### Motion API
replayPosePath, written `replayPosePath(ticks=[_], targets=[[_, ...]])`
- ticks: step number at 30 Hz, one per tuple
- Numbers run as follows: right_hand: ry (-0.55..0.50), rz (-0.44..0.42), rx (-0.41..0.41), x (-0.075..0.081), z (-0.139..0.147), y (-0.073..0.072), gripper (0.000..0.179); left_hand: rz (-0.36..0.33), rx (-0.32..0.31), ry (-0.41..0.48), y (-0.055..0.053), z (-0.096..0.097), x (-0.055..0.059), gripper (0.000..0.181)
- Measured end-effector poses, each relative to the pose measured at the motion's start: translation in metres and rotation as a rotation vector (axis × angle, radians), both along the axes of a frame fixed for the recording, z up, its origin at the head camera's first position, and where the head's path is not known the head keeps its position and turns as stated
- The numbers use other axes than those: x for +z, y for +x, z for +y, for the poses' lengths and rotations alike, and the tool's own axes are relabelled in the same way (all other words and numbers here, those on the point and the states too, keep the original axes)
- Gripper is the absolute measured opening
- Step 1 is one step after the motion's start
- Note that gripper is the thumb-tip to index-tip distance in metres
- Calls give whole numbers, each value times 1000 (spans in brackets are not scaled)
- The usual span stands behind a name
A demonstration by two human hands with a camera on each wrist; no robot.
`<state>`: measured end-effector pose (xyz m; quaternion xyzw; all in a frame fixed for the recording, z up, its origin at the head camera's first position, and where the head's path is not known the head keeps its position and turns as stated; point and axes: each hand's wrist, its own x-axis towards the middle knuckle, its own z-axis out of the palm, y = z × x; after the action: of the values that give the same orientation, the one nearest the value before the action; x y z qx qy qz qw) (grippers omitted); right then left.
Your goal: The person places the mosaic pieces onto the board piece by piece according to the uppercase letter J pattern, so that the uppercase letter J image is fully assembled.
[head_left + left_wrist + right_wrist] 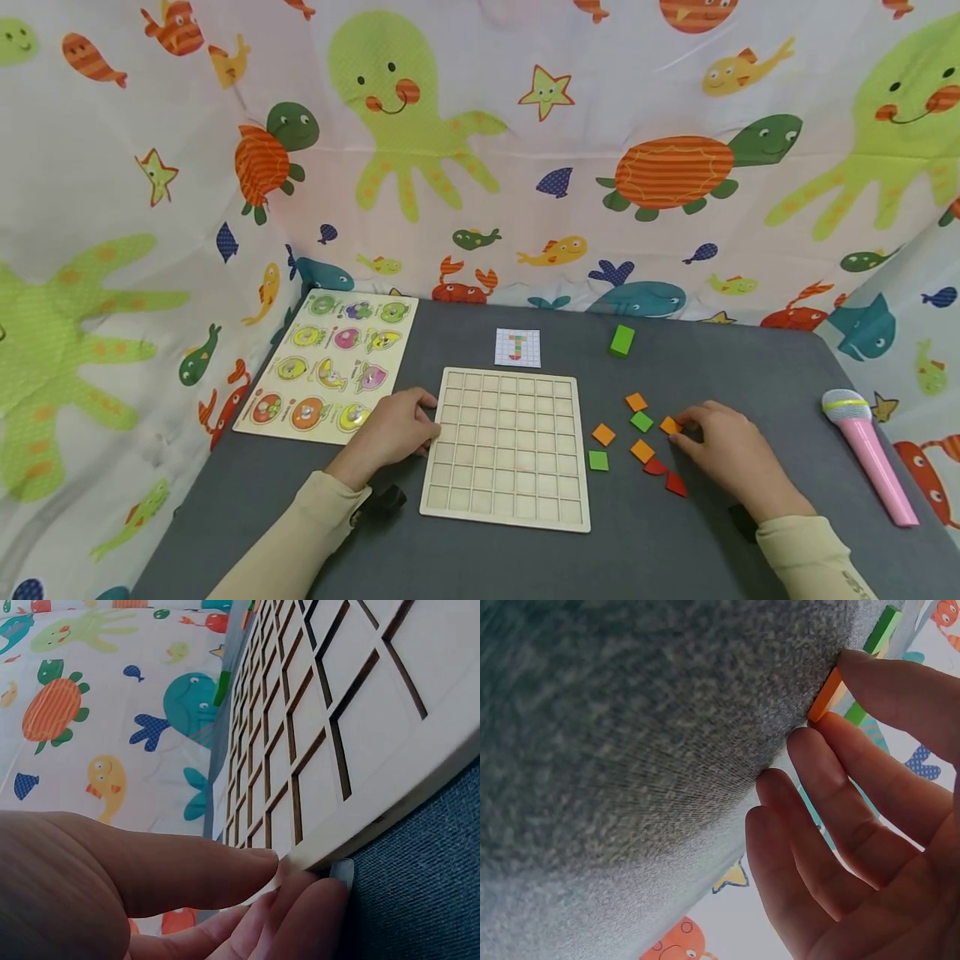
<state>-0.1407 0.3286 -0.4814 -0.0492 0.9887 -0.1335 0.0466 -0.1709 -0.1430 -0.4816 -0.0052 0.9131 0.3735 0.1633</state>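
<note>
In the head view, a pale wooden grid board [506, 450] lies flat on the dark table. My left hand [397, 429] holds its left edge; the left wrist view has the thumb [225, 866] at the rim and the other fingers curled below. To the board's right, my right hand [723, 446] pinches an orange square tile [670, 425]. Close up, thumb and index finger sit at opposite ends of this tile [826, 694], low against the tabletop. Beside it lie more orange squares [642, 451], green squares [641, 421] and two red pieces [676, 484], one with a curved edge.
Behind the grid board is a small card [517, 347] showing a coloured J on a grid. A green block [622, 341] stands at the back. The fruit puzzle board [300, 408] lies at left, a pink toy microphone [873, 467] at far right. Printed cloth [525, 250] surrounds the table.
</note>
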Motion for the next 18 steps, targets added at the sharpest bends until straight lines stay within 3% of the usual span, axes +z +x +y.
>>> replayPosePath(ticks=[11,18], targets=[[-24,-3,-17,0,-4,-2,27,-16,3,27,3,-1,0,40],[-82,25,-17,8,-31,-5,28,-40,10,58,4,-1,-1,46]])
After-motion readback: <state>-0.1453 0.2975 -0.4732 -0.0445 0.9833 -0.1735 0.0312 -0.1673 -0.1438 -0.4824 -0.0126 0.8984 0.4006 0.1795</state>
